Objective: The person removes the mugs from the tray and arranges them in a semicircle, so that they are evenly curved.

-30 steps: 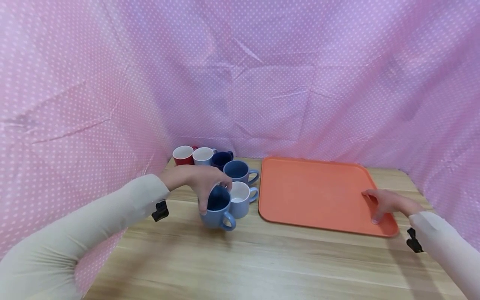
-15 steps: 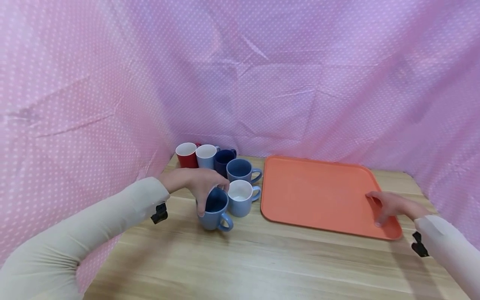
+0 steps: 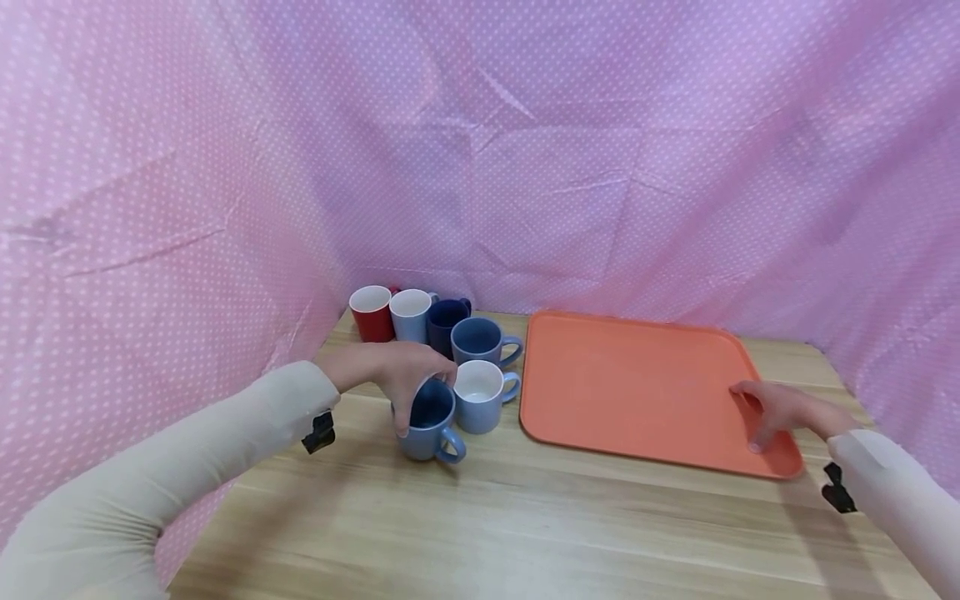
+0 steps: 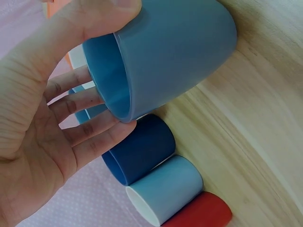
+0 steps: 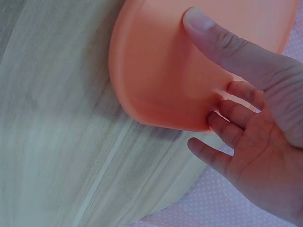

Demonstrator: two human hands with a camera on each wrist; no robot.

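Observation:
My left hand (image 3: 401,372) grips a blue-grey mug (image 3: 423,440) by its rim, thumb on the near side and fingers at the far side. The mug stands nearly upright, handle toward the front right. Whether its base touches the table cannot be told. In the left wrist view, the thumb presses the mug's outer wall (image 4: 175,52). Close by stands a light-blue mug (image 3: 480,410) with a white inside. My right hand (image 3: 783,410) rests at the right edge of an orange tray (image 3: 630,383). Its thumb touches the tray's surface and its loosely bent fingers lie along the rim.
Behind the left hand, a red mug (image 3: 372,321), another light-blue mug (image 3: 410,321), a navy mug (image 3: 447,319) and a second blue-grey mug (image 3: 477,340) stand close together. Wooden table (image 3: 525,525) runs in front. Pink dotted cloth (image 3: 555,167) encloses the back and sides.
The held blue-grey mug has shifted slightly down and away from the light-blue mug beside it. The head view has turned a little. The right hand keeps its place on the tray.

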